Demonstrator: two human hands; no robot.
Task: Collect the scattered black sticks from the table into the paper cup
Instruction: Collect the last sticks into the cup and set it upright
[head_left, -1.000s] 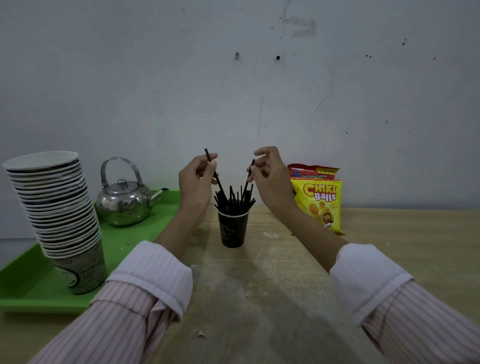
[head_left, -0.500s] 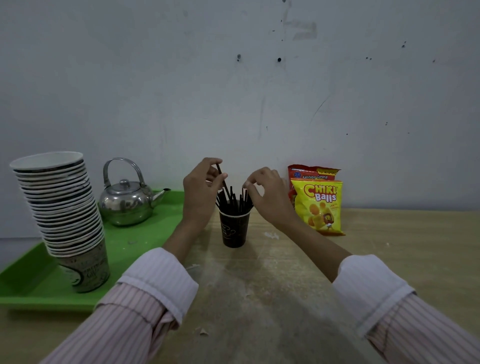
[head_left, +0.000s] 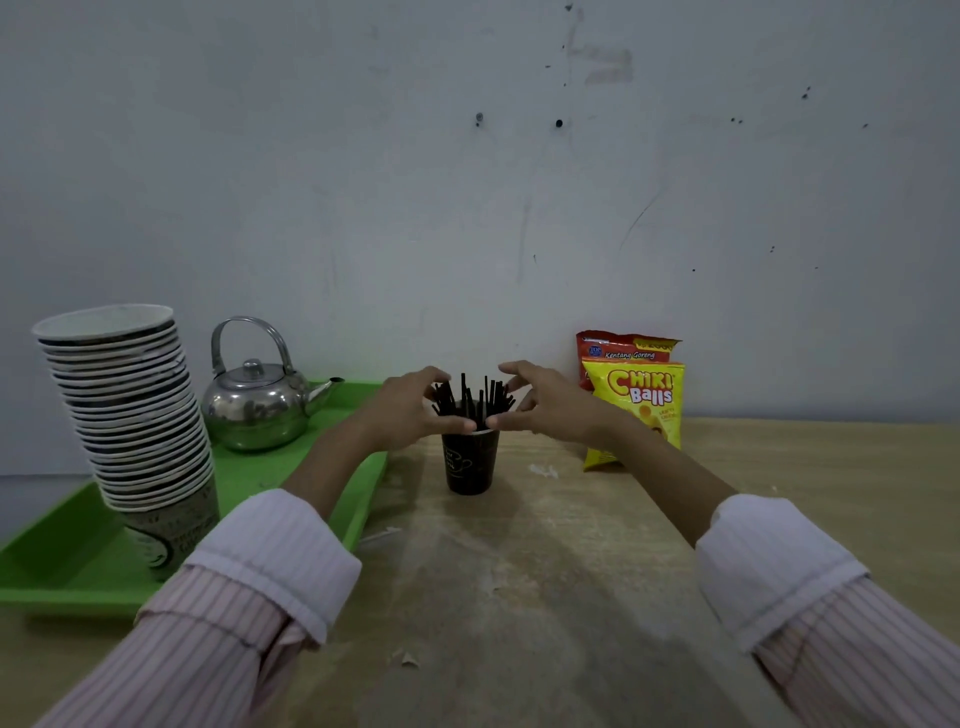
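**Head view.** The paper cup (head_left: 470, 465) is stood upright on the wooden table (head_left: 519, 597), directly ahead and midway between the two hands. The black sticks (head_left: 475, 399) are contained in it as a bundle, with the long axes near vertical and the upper ends fanned slightly above the rim.

The left hand (head_left: 408, 413) is curved round the bundle from the left, and the right hand (head_left: 548, 408) from the right. The fingers are arched over the stick tops, and the thumbs are brought almost together at the near rim. Whether the sticks are gripped or only bracketed cannot be determined. Both hands are placed equally near the cup.

No loose black stick is detected on the visible table surface; only pale scraps are noted. Collection is therefore judged to be at or near completion.

Any further move should be directed downward along the stick axis, since a sideways push could tip the light cup.

A green tray (head_left: 260, 480), a stack of paper cups (head_left: 130, 415) and a metal kettle (head_left: 254, 410) are located to the left. Two snack bags (head_left: 644, 397) are located to the right.
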